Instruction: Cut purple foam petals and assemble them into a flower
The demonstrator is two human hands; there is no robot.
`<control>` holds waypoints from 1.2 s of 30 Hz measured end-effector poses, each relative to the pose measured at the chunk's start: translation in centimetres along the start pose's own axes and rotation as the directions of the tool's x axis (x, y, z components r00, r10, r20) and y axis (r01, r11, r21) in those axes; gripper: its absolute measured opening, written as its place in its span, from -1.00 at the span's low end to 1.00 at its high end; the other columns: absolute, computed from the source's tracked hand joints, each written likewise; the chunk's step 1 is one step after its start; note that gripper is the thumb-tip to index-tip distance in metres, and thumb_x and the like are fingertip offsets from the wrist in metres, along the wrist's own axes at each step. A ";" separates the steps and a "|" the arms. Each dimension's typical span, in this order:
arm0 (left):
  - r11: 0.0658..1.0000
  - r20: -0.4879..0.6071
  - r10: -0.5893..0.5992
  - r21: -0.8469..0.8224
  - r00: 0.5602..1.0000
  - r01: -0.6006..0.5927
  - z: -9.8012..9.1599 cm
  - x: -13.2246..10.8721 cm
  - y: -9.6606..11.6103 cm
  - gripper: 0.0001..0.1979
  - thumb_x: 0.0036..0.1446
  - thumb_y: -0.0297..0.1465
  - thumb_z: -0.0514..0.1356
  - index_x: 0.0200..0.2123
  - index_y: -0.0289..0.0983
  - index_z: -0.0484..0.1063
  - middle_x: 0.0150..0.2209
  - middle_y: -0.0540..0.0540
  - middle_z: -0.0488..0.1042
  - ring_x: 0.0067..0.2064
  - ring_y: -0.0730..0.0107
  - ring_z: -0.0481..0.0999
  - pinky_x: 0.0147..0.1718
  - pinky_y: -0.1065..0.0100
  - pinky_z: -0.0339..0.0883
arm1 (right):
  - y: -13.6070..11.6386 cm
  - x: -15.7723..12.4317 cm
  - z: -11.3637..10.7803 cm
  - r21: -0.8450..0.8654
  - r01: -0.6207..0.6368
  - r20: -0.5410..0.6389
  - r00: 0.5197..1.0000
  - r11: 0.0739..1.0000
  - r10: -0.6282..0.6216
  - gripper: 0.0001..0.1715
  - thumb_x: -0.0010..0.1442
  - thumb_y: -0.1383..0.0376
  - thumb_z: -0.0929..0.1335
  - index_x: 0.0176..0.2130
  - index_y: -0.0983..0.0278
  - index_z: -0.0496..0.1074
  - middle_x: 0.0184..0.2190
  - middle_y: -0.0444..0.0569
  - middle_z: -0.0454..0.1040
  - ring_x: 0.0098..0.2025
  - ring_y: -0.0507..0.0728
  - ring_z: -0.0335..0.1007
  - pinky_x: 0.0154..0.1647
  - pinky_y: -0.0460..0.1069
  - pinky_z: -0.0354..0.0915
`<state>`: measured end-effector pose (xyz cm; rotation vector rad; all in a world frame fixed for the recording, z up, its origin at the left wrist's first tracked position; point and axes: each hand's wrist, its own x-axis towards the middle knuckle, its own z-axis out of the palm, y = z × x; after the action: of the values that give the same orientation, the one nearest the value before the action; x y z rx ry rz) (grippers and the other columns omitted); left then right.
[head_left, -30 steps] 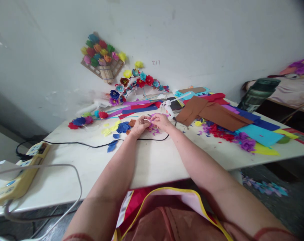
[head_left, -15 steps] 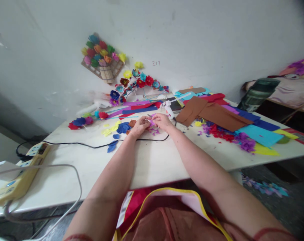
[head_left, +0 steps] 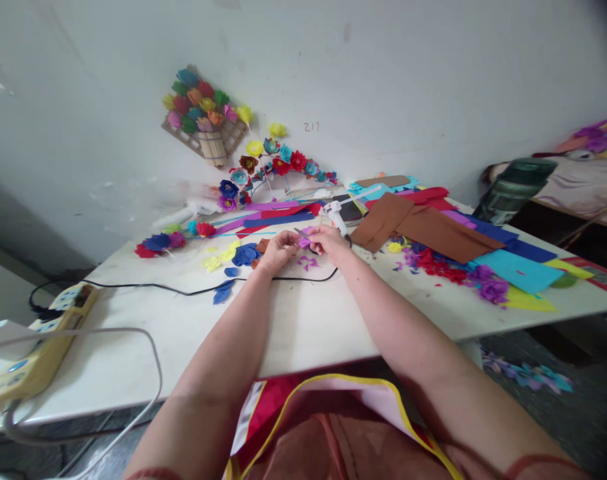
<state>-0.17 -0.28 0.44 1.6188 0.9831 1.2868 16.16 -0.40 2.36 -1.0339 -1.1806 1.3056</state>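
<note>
Your right hand (head_left: 328, 241) holds what look like scissors (head_left: 302, 233), blade pointing left. Your left hand (head_left: 280, 251) bunches its fingers nearby; I cannot tell whether they grip anything. Purple paper (head_left: 305, 243) sits between both hands, just beside the right fingertips. Clean snips likely need it steadied, fingers clear of the blade.

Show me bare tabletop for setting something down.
Bare: between the left forearm and right forearm, nearer than the black cord; also between the left forearm and the pale cable. Crowded: around the left hand and right hand, with purple scraps, and at right, with brown sheets.
</note>
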 end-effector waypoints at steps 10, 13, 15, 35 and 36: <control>0.995 0.039 0.092 0.025 0.995 -0.093 0.3 -0.4 0.9 -0.74 -0.19 -0.28 0.38 -0.39 -0.27 0.55 -0.31 -0.10 0.53 -0.24 0.31 0.44 -0.22 0.34 0.28 | -0.3 -0.5 0.0 0.093 -0.187 0.096 0.979 0.978 0.178 -0.81 -0.09 0.52 0.30 -0.40 0.30 0.29 -0.77 -0.23 0.29 -0.78 -0.09 0.04 -0.80 -0.20 -0.09; 0.995 0.029 0.094 -0.019 0.995 -0.093 0.6 -0.5 1.1 -0.75 -0.19 -0.25 0.39 -0.48 -0.29 0.52 -0.35 -0.09 0.52 -0.26 0.33 0.45 -0.18 0.32 0.28 | -0.4 -0.6 0.0 0.101 -0.229 0.136 0.967 0.968 0.214 -0.84 -0.05 0.50 0.28 -0.39 0.29 0.29 -0.76 -0.21 0.29 -0.78 -0.07 0.06 -0.79 -0.19 -0.08; 0.997 0.008 0.048 -0.058 0.999 -0.047 0.6 -0.5 1.1 -0.72 -0.21 -0.22 0.40 -0.50 -0.30 0.50 -0.40 -0.07 0.50 -0.31 0.37 0.44 -0.23 0.33 0.29 | -0.5 -0.5 -0.2 0.116 -0.248 0.157 0.961 0.962 0.229 -0.93 0.03 0.44 0.27 -0.38 0.30 0.30 -0.76 -0.18 0.31 -0.77 -0.06 0.07 -0.79 -0.18 -0.06; 0.962 -0.130 -0.212 -0.201 0.969 0.184 0.5 -0.3 0.6 -0.55 -0.33 -0.06 0.42 -0.57 -0.28 0.38 -0.56 0.03 0.36 -0.52 0.53 0.31 -0.50 0.44 0.23 | 0.3 -0.6 0.3 -0.170 0.005 0.171 0.985 0.986 0.025 -0.66 0.05 0.45 0.43 -0.66 0.33 0.30 -0.77 -0.12 0.39 -0.81 -0.12 0.09 -0.85 -0.23 -0.04; 0.962 -0.132 -0.214 -0.203 0.968 0.185 0.6 -0.3 0.6 -0.55 -0.31 -0.04 0.41 -0.57 -0.28 0.38 -0.56 0.03 0.36 -0.52 0.53 0.31 -0.50 0.44 0.23 | 0.3 -0.6 0.3 -0.163 0.007 0.167 0.986 0.987 0.021 -0.66 0.06 0.47 0.41 -0.66 0.33 0.30 -0.78 -0.12 0.39 -0.81 -0.12 0.09 -0.84 -0.23 -0.03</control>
<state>0.37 -0.88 0.86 1.2574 1.0539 1.3352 15.85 -1.03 2.12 -1.0608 -1.4324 1.3393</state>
